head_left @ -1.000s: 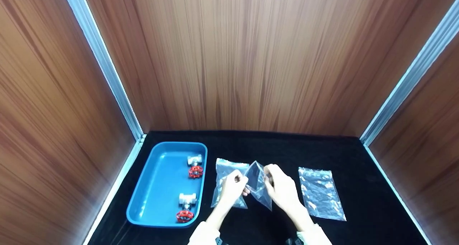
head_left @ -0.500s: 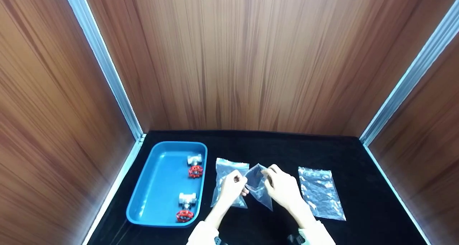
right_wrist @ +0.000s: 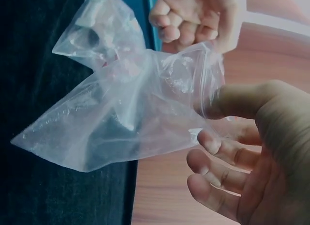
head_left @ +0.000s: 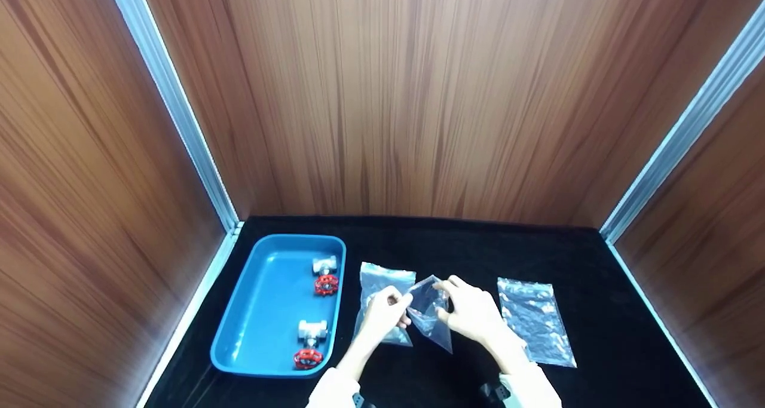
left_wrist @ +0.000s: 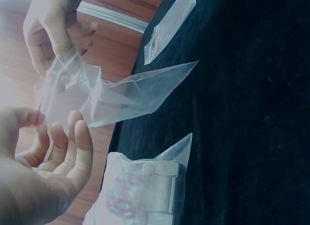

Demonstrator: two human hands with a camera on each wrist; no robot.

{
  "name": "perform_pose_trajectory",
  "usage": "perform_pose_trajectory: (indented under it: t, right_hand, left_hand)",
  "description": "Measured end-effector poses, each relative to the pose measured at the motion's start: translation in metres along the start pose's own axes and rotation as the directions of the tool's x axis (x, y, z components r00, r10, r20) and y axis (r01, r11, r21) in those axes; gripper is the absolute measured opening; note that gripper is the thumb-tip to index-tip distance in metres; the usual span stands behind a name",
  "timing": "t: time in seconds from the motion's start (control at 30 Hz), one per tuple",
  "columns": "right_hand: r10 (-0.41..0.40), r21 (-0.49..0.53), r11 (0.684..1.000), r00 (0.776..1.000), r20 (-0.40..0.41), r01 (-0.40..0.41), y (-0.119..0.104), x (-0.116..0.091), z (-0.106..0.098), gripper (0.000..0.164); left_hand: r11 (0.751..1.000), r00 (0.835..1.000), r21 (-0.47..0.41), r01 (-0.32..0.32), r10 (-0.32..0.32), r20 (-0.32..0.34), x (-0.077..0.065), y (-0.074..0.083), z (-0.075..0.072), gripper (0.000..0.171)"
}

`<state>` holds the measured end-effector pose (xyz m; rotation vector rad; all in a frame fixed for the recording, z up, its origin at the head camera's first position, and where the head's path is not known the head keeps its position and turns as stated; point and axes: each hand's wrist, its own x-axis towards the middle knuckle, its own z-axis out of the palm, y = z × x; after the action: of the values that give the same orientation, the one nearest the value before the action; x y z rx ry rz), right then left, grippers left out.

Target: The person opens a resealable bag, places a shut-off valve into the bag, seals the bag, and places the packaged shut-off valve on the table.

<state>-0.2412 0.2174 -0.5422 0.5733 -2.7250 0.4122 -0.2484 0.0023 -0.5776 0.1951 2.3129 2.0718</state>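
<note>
My left hand (head_left: 382, 315) pinches the edge of a clear zip bag (head_left: 431, 321) by its mouth, close to a red line in the left wrist view. The bag hangs tilted, its lower corner pointing down. At the other side of the mouth, my right hand (head_left: 475, 315) has thumb and forefinger spread apart, the thumb (right_wrist: 237, 101) touching the film. Its other fingers are loosely bent. Beneath the left hand lies a filled zip bag (head_left: 385, 276); a pale, pipe-like body and a blurred red part (left_wrist: 123, 196) show through it.
On the left stands a blue tray (head_left: 263, 312) holding two metal valves, one (head_left: 325, 273) behind the other (head_left: 309, 342), both with red handwheels. A flat clear bag (head_left: 535, 321) lies at right on the black cloth (head_left: 442, 241). Wooden panels (head_left: 412, 97) enclose the back and sides.
My right thumb and forefinger have spread apart at the bag's mouth, and the mouth looks wider. The left hand keeps its pinch and has shifted only slightly. Tray and valves are unmoved.
</note>
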Motion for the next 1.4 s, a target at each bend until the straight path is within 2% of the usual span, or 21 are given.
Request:
perform_pose_trajectory:
  t: [0.33,0.5,0.77,0.87,1.0,1.07,1.13,1.2,1.27,1.33,1.4]
  right_hand:
    - [0.019,0.064,0.998,0.999,0.049,-0.022,-0.002,0.001,0.005,0.036]
    - [-0.015,0.131,0.991,0.996,0.083,0.004,0.001,0.000,0.007,0.041]
    - [-0.097,0.199,0.978,0.979,0.180,0.060,0.007,-0.004,0.004,0.069]
    - [-0.104,0.224,0.973,0.976,0.191,0.059,0.008,-0.005,0.005,0.066]
    - [-0.097,0.235,0.970,0.985,0.140,0.062,0.009,-0.005,0.009,0.048]
    - [-0.101,0.230,0.970,0.989,0.105,0.075,0.010,-0.005,0.010,0.041]
    - [-0.107,0.225,0.971,0.991,0.079,0.087,0.010,-0.005,0.011,0.037]
    - [-0.108,0.224,0.970,0.992,0.064,0.091,0.010,-0.005,0.011,0.034]
    - [-0.105,0.222,0.971,0.993,0.054,0.090,0.010,-0.005,0.011,0.033]
    - [-0.099,0.221,0.971,0.994,0.048,0.086,0.009,-0.005,0.011,0.032]
    - [-0.100,0.220,0.971,0.994,0.039,0.089,0.009,-0.006,0.011,0.031]
  left_hand:
    - [1.000,0.999,0.000,0.021,-0.021,0.044,0.002,0.002,-0.017,0.034]
    - [0.999,0.999,0.042,0.013,-0.015,0.042,0.006,0.002,-0.032,0.033]
    - [0.999,1.000,0.048,-0.004,0.003,0.024,0.010,0.008,-0.073,0.030]
    - [0.997,1.000,0.071,-0.020,0.020,0.000,0.010,0.008,-0.091,0.024]
    - [0.988,0.999,0.151,-0.037,0.041,-0.026,0.009,0.006,-0.111,0.020]
    - [0.975,0.998,0.215,-0.050,0.059,-0.034,0.008,0.004,-0.120,0.016]
    - [0.949,0.996,0.308,-0.068,0.084,-0.038,0.007,0.001,-0.128,0.013]
    - [0.913,0.993,0.398,-0.090,0.115,-0.039,0.005,-0.002,-0.134,0.009]
    - [0.865,0.990,0.490,-0.109,0.139,-0.026,0.004,-0.004,-0.140,0.008]
    - [0.816,0.989,0.566,-0.114,0.146,-0.010,0.001,-0.005,-0.145,0.007]
    - [0.782,0.990,0.612,-0.114,0.140,0.005,-0.001,-0.004,-0.150,0.005]
